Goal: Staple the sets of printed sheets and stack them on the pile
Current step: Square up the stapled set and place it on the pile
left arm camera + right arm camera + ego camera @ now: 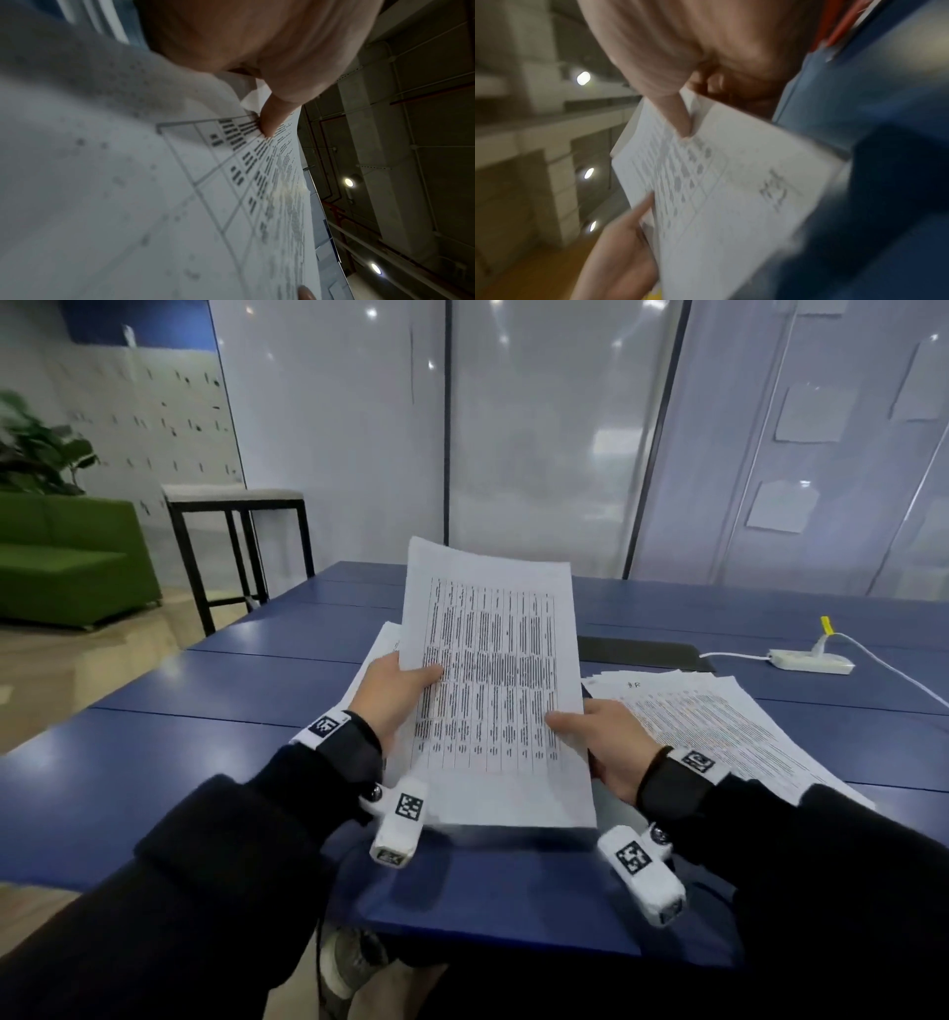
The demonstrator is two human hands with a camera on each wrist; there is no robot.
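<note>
A set of printed sheets (493, 680) with a dense table on top is held up, tilted, above the blue table (154, 690). My left hand (398, 693) grips its left edge, thumb on the print. My right hand (595, 737) grips the right edge, thumb on the lower right of the page. The left wrist view shows the set of sheets (180, 182) close up with my left thumb (272, 119) pressed on it. In the blurred right wrist view my right thumb (677, 119) lies on the sheets (731, 182). No stapler shows in any view.
A fanned spread of printed sheets (719, 721) lies on the table to the right. More paper (377, 644) peeks out behind my left hand. A white power strip (811, 661) with its cable and a dark flat pad (642, 652) sit further back. A green sofa (67, 557) and a stool (236, 541) stand left.
</note>
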